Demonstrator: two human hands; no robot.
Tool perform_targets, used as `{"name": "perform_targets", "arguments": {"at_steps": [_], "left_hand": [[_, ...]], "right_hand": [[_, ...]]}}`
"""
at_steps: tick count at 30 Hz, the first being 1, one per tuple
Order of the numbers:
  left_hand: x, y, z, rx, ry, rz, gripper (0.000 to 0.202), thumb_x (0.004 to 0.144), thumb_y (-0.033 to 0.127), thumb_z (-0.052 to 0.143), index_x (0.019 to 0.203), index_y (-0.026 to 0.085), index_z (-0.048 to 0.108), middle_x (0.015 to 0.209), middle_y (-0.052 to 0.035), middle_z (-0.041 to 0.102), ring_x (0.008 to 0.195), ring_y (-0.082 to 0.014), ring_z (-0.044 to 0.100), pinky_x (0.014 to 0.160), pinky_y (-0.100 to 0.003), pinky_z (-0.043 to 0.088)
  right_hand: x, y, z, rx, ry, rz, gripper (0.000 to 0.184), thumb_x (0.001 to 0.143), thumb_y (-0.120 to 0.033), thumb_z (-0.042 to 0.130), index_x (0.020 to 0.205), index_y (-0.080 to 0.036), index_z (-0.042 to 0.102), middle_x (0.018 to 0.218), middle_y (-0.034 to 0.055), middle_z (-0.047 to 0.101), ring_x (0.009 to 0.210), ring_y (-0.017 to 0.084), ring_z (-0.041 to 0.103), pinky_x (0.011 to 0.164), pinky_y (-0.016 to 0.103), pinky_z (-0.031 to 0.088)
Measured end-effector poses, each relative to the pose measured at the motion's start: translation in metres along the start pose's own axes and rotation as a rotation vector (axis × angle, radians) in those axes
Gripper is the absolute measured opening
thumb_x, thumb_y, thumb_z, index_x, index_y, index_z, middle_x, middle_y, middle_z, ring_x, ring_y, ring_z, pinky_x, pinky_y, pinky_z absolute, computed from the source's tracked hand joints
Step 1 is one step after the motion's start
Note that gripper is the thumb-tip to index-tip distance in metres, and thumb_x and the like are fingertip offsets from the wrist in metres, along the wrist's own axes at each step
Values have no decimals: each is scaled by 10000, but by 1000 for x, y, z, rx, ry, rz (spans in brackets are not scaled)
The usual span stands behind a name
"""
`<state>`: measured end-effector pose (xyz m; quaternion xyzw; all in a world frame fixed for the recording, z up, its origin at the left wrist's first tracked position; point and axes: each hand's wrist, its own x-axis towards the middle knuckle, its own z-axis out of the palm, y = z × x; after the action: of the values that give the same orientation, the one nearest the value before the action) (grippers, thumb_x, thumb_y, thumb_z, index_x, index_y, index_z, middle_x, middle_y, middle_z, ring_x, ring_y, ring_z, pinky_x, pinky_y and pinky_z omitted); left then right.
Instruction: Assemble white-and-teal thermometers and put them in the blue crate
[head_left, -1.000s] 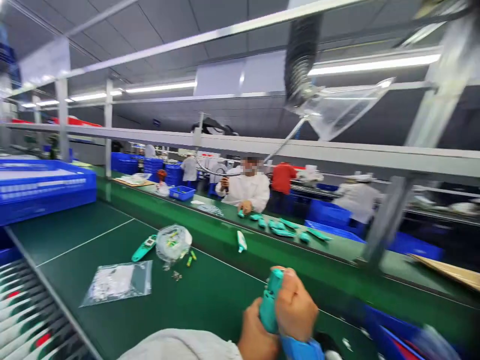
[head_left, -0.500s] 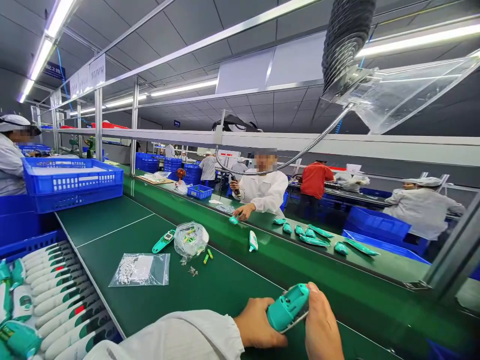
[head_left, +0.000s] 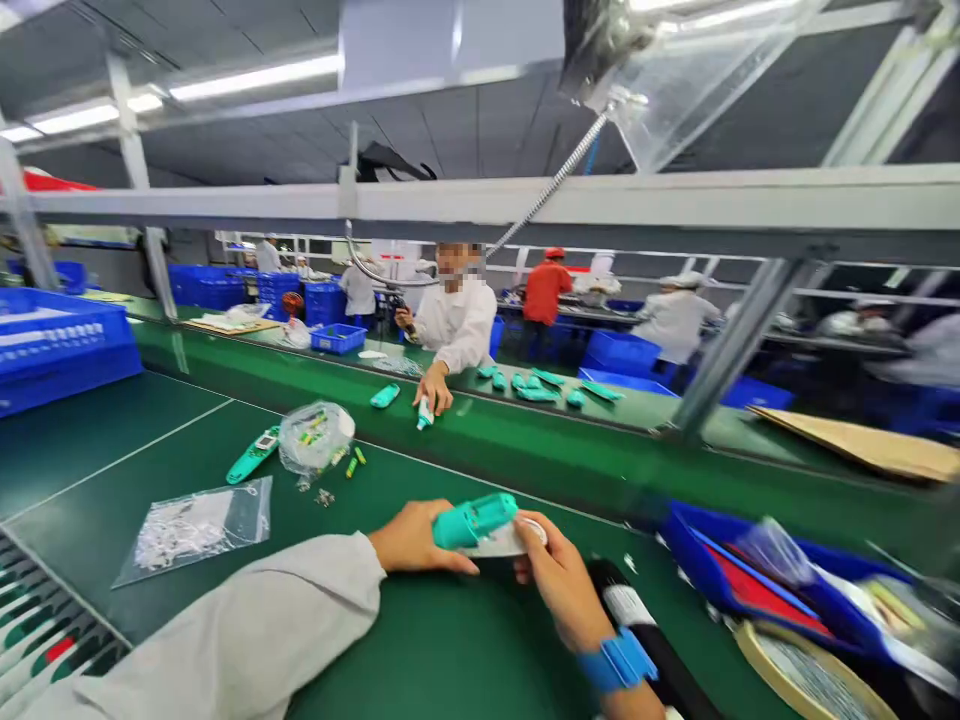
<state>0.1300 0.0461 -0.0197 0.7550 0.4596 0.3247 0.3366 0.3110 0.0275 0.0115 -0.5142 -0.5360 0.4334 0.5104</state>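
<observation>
both the left hand [head_left: 412, 540] and the right hand [head_left: 559, 585] have their grip clamped on a teal plastic housing [head_left: 472, 522], held over the green bench [head_left: 450, 640]. a blue wrist strap [head_left: 619, 660] circles the right wrist. to the left lie a teal handset [head_left: 253, 453], a clear bag of small parts [head_left: 315, 438] and a zip bag of white parts [head_left: 195, 525].
</observation>
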Motion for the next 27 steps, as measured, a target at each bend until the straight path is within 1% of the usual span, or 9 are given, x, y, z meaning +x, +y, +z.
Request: {"name": "perform_targets", "arguments": {"at_steps": [4, 7, 10, 14, 17, 21, 23, 25, 27], "left_hand": [[0, -10, -16, 57, 103, 114, 537, 558, 497, 692, 955, 162, 558, 929, -46, 592, 844, -180, 537, 758, -276, 413], [1, -17, -24, 62, 255, 205, 469, 629, 419, 666, 1003, 172, 529, 995, -59, 558, 911, -181, 526, 828, -296, 405], [1, -21, -29, 128, 308, 245, 361, 665, 324, 632, 980, 185, 524, 968, -48, 535, 887, -171, 527, 804, -295, 423], [-3, -20, -33, 255, 329, 257, 359, 649, 172, 582, 1000, 200, 514, 1009, -45, 496, 922, -173, 517, 788, -286, 433], [-6, -17, -33, 365, 354, 301, 377, 665, 130, 529, 1037, 191, 511, 1022, -61, 477, 911, -174, 516, 764, -276, 434], [-11, -14, -29, 518, 371, 428, 278, 751, 219, 521, 1026, 186, 548, 1000, -82, 499, 860, -181, 516, 767, -304, 420], [-14, -12, -26, 556, 352, 473, 258, 778, 254, 505, 1024, 194, 556, 998, -84, 507, 848, -182, 511, 763, -317, 416], [-17, -8, -23, 509, 341, 482, 303, 786, 204, 469, 1084, 186, 521, 1047, -94, 485, 929, -194, 487, 814, -335, 405], [-19, -3, -19, 364, 356, 420, 415, 767, 131, 433, 1180, 171, 439, 1145, -108, 420, 1066, -206, 417, 915, -364, 355]], "right_hand": [[-1, 19, -9, 24, 52, 161, 217, 726, -349, 516, 845, -168, 529, 500, -45, 444, 413, 95, 425, 364, 200, 341], [0, 28, -9, 76, 118, 229, 241, 779, -307, 452, 967, -159, 473, 625, -11, 527, 481, 85, 507, 457, 200, 437], [-3, 27, -4, 81, 101, 274, 379, 794, -291, 458, 1131, -139, 373, 732, 36, 593, 561, 100, 576, 538, 215, 484], [-14, 12, -2, -11, 5, 300, 674, 764, -384, 536, 1295, -153, 191, 486, -48, 534, 353, 112, 476, 326, 183, 344], [-28, -2, 1, -13, -80, 297, 552, 766, -482, 496, 1190, -151, 369, 447, -62, 491, 349, 91, 443, 333, 166, 304], [-53, -13, 19, 233, -453, 383, 585, 767, -629, 330, 1016, -128, 498, 598, 21, 573, 458, 92, 509, 407, 187, 362], [-63, -14, 28, 378, -634, 414, 566, 750, -622, 386, 1008, -130, 491, 633, 31, 587, 478, 89, 519, 418, 183, 361], [-69, -12, 35, 398, -648, 396, 457, 727, -541, 511, 949, -142, 480, 580, -7, 564, 439, 67, 486, 412, 167, 337], [-71, -9, 38, 320, -558, 357, 375, 709, -467, 582, 870, -155, 448, 532, -40, 537, 406, 53, 453, 405, 160, 316]]}}
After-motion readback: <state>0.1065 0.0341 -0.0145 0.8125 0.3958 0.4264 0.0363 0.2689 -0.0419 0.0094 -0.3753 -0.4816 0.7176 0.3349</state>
